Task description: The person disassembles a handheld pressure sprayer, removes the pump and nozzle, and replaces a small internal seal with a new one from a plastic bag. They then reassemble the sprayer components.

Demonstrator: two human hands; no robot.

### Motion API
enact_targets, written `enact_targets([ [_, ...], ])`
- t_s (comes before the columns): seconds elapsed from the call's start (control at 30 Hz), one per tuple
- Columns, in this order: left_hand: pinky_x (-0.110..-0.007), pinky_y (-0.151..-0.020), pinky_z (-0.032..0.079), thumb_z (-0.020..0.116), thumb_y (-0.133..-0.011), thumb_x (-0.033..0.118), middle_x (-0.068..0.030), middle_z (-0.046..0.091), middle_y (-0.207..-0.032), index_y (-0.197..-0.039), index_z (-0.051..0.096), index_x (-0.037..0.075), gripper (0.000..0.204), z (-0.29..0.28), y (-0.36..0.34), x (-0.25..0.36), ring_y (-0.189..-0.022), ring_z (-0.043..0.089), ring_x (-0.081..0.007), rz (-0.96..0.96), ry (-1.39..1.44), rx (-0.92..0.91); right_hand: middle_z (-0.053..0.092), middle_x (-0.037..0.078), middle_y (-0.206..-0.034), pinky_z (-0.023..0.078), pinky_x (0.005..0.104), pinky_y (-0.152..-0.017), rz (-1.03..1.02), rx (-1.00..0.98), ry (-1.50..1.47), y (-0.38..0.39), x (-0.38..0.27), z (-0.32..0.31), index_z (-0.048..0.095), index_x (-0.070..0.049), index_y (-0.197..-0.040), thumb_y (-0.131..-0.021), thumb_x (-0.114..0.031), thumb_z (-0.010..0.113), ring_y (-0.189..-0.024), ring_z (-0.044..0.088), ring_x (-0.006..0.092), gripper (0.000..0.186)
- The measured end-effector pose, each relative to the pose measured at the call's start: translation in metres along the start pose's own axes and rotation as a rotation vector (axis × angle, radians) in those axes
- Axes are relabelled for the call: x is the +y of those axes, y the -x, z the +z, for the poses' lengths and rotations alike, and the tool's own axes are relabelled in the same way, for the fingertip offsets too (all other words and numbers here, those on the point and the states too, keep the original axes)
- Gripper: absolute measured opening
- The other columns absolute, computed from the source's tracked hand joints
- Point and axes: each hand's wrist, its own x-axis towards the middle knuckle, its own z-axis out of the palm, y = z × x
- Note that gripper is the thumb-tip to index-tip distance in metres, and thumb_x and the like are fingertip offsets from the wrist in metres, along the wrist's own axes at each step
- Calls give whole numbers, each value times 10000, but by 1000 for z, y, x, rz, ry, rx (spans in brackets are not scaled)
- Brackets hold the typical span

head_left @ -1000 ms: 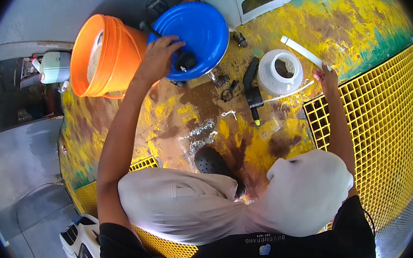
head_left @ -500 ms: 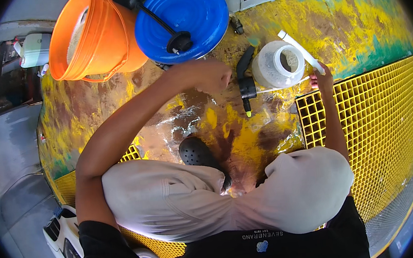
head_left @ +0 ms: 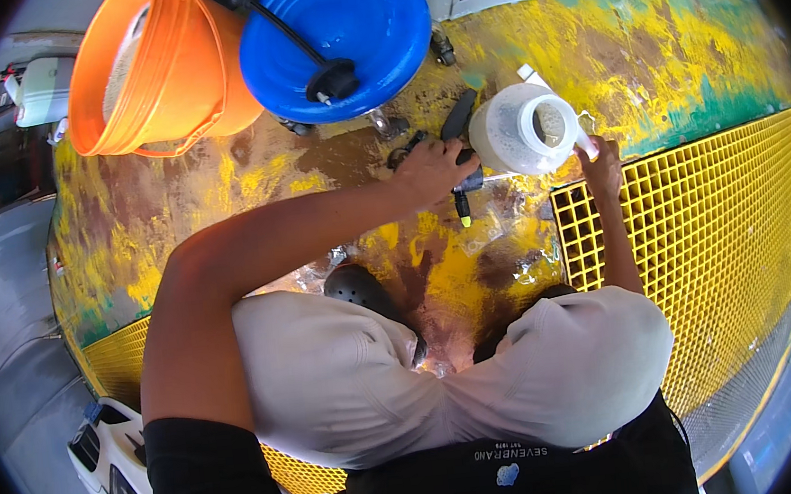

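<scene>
A translucent white wide-mouthed plastic bottle (head_left: 500, 146) stands with its round opening uncovered. Just left of it lies a black spray head (head_left: 457, 125) with a yellow-green nozzle tip. My left hand (head_left: 431, 173) reaches over that spray head, its fingers curled around the middle part and hiding some of it. On the bottle's right side, my right hand (head_left: 603, 168) grips the lower end of a white plastic stick (head_left: 529, 74). The bottle covers the stick's middle, and only the two ends show.
At the upper left stand an orange bucket (head_left: 231, 72) and a blue round lid or basin (head_left: 384, 29) with a black rod tool (head_left: 285, 34) on it. Yellow grating (head_left: 718, 235) borders the right. My black clog (head_left: 362, 293) rests on the paint-worn floor (head_left: 265, 179).
My left hand has moved right and down onto the spray head. The right hand has shifted toward the bottle, bringing the white stick partly behind it. The view has shifted slightly.
</scene>
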Motion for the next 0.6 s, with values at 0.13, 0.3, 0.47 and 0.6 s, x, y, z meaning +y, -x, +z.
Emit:
enact_targets([
  [0.13,-410,-946,489,693,-777,57,-109,530,-1282,-1334,481,125,600,3,-11,-18,-1122,578,-287,96,149,77,615,122,-1088,532,456,-791,-20,-3,-28,11,1,2,654,-141,-1156,-848,-298,745,-943,656,346,358],
  [0.3,-400,-989,471,644,-780,35,-29,563,-1302,-1262,571,115,494,3,-24,-36,-1155,555,-243,187,201,59,634,134,-1079,528,438,-796,-21,-7,-138,12,4,8,659,-125,-1191,-857,-303,742,-926,663,332,387],
  [0.47,-435,-979,455,702,-733,134,-75,594,-1225,-1247,581,109,528,-10,-16,-41,-1131,561,-272,313,281,52,640,139,-1083,532,438,-762,-34,-17,-156,9,12,11,670,-121,-1181,-854,-313,747,-905,666,327,386],
  [0.6,-421,-950,459,712,-742,271,-135,617,-1096,-1162,624,105,459,-29,-5,-28,-1085,583,-299,112,528,-28,650,148,-1042,541,358,-679,-89,15,-206,12,16,13,658,-80,-1224,-872,-248,740,-753,650,239,399],
])
